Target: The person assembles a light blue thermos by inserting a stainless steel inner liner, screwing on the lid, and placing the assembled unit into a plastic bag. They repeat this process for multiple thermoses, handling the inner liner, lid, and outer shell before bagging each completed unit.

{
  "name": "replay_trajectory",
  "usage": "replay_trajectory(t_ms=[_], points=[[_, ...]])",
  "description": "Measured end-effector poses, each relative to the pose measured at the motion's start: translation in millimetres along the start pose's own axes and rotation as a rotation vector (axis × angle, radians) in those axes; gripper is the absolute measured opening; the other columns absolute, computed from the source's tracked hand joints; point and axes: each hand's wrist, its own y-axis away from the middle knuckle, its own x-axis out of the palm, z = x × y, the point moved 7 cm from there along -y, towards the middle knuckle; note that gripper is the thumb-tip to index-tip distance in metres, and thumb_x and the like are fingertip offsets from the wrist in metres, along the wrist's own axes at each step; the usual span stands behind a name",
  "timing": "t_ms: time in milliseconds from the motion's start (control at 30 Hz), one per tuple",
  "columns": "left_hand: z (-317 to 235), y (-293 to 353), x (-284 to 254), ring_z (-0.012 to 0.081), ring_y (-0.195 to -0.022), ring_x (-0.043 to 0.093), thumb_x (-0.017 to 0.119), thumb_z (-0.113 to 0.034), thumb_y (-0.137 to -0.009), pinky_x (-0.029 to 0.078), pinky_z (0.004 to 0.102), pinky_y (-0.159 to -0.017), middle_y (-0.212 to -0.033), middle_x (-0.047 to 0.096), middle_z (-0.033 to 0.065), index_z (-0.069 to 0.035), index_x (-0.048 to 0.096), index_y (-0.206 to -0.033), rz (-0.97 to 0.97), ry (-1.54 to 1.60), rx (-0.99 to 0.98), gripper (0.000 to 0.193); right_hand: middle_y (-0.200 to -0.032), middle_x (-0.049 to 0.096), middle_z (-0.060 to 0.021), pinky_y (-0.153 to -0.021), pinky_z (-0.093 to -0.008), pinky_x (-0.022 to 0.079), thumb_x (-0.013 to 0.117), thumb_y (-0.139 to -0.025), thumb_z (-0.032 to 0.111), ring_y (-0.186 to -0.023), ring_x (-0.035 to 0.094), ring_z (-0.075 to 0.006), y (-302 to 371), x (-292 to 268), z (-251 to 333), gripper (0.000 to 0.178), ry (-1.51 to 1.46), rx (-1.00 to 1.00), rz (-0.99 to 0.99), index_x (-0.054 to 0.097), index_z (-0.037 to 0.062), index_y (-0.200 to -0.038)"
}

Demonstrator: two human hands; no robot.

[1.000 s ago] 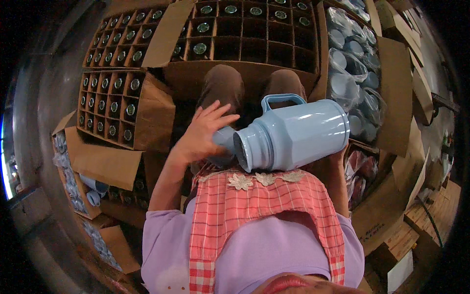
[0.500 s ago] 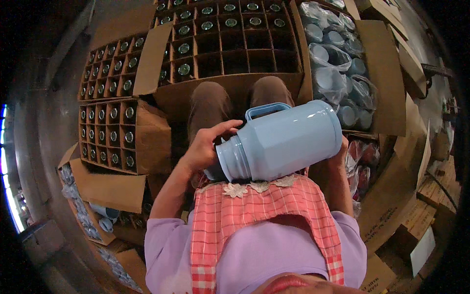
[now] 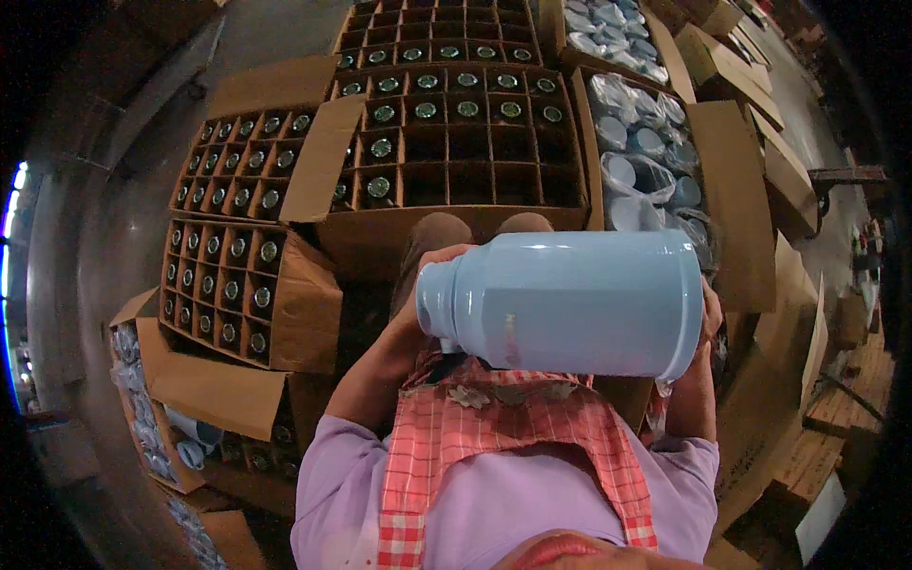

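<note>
Across my lap lies a light blue vacuum flask (image 3: 579,304), held on its side with its neck to the left and its base to the right. My left hand (image 3: 445,254) is closed around the neck end, its fingers partly behind the flask. At the base, my right hand (image 3: 711,313) grips the rim, most of its fingers hidden. A small faint mark shows on the flask's side, and its handle is out of sight.
Beyond my knees stands a divided carton (image 3: 446,220) with glass-topped pieces in some cells. Similar filled cartons (image 3: 309,313) are stacked at left. At right, an open box (image 3: 736,204) holds blue plastic-wrapped parts. More cardboard boxes (image 3: 807,446) stand at lower right.
The flask has turned about its length, so its handle is hidden and the marked side shows. It is more level and nearer the camera, both hands still holding it.
</note>
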Motion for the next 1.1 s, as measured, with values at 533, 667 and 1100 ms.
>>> replay_trajectory(t_ms=[533,667,1100], points=[[-86,44,35,0.0282,-0.09,0.061,0.057,-0.01,-0.076,0.049,0.0296,-0.078,-0.101,0.06,0.0176,0.0,0.052,-0.112,0.188,-0.958,0.965,0.037,-0.105,0.055,-0.0143,-0.072,-0.0367,0.048,0.046,-0.084,0.021,-0.087,0.056,-0.0255,17,11,-132,0.032,-0.335,0.587,-0.12,0.053,0.0004,-0.108],[-89,45,28,0.0239,-0.087,0.062,0.061,-0.008,-0.073,0.049,0.0307,-0.077,-0.1,0.06,0.0156,0.0,0.056,-0.106,0.048,-0.937,0.908,0.035,-0.108,0.053,-0.0147,-0.073,-0.0373,0.048,0.047,-0.084,0.02,-0.09,0.055,-0.0264,10,18,-145,0.033,-0.385,0.583,-0.093,0.052,0.0011,-0.11],[-8,0,-25,0.008,-0.071,0.055,0.063,-0.004,-0.072,0.045,0.0261,-0.062,-0.077,0.062,0.0046,-0.002,0.062,-0.084,-0.073,-0.476,0.509,0.012,-0.12,0.047,-0.0157,-0.08,-0.0415,0.046,0.049,-0.085,0.022,-0.104,0.051,-0.0316,0,-23,-112,0.037,0.006,-0.189,0.176,0.047,0.0054,-0.118]])
